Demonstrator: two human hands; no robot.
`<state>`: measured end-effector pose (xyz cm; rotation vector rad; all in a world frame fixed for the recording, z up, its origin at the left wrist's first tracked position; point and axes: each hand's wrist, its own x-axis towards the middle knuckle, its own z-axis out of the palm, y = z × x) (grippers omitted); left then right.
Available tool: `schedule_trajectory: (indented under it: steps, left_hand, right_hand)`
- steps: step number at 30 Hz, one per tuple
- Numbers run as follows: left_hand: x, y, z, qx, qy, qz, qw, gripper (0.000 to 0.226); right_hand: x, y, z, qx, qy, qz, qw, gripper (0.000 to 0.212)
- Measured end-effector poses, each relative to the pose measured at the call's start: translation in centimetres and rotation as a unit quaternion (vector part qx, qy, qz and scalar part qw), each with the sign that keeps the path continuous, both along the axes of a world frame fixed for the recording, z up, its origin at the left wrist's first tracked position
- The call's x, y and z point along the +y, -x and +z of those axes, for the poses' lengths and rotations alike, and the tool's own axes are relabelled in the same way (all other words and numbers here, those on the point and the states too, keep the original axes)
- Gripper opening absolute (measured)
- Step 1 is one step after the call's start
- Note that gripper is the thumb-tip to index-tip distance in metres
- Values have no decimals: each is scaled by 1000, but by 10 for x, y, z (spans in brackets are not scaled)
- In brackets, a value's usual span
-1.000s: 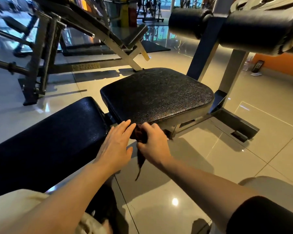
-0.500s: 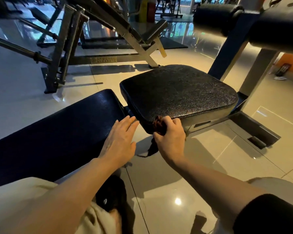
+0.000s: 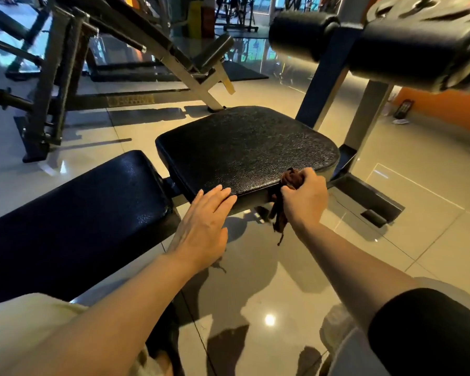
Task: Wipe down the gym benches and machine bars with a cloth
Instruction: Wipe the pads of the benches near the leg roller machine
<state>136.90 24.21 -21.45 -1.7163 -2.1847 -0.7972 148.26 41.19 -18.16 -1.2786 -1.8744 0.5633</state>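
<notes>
A dark reddish-brown cloth (image 3: 289, 178), bunched into a wad, sits pressed against the near right edge of the black, pebble-textured square seat pad (image 3: 244, 147) of a gym bench. The right hand (image 3: 304, 198) clenches around the wad, fingers curled over it, while a loose tail of the fabric hangs down below the pad's edge toward the floor. The left hand (image 3: 201, 226) lies flat with straight fingers, grasping nothing; its fingertips rest on the near left edge of the same seat pad, just beside the gap that separates it from the long, smooth black backrest pad (image 3: 73, 213) stretching off to the lower left. Behind the seat pad, a dark blue upright post (image 3: 320, 85) and a grey metal support (image 3: 369, 115) rise to two black cylindrical foam roller pads (image 3: 407, 55) at the upper right. The bench's dark metal base foot (image 3: 369, 202) rests on the glossy beige tiled floor (image 3: 255, 280), which reflects an overhead light. Farther off at the upper left stands another grey steel-framed incline bench (image 3: 152, 44) with a black pad, and an orange wall (image 3: 445, 109) runs along the right. A black sleeve (image 3: 423, 329) covers the right upper arm.
</notes>
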Motion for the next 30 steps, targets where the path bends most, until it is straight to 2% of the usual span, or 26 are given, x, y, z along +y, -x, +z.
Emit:
schedule_trajectory:
  steps: [3, 6, 13, 16, 18, 20, 23, 25, 27, 30]
  left_hand:
    - [18, -6, 7, 7, -1, -4, 1000, 67]
    - [40, -16, 15, 9, -5, -19, 1000, 66]
    - [87, -40, 21, 5, -4, -40, 999, 64]
    - [100, -47, 23, -7, -16, -31, 999, 66]
    - [107, -48, 26, -16, -29, -12, 999, 64]
    - [114, -49, 29, -13, -31, -2, 999, 62]
    - [125, -53, 29, -8, -16, 1, 1000, 61]
    - [133, -59, 27, -1, -5, -2, 1000, 62]
    - [140, -64, 25, 6, 11, 8, 1000, 64]
    - [148, -70, 24, 12, 14, 47, 999, 65]
  right_hand:
    - [-19, 6, -7, -66, -94, 95, 989, 35]
    - [-14, 1, -9, -81, -163, 168, 969, 34]
    - [62, -27, 4, -66, -71, 41, 994, 38]
    - [46, -25, -9, -62, -98, 107, 987, 45]
    - [35, -25, -19, -65, -130, 177, 973, 42]
    - [53, -31, -15, -66, -139, 185, 971, 35]
    - [109, -48, -3, -29, -59, 70, 995, 34]
    - [133, -58, -1, -15, -33, 35, 999, 35]
    - [127, -57, -6, -22, -54, 71, 996, 36]
    - [96, -51, -23, -44, -120, 212, 969, 36]
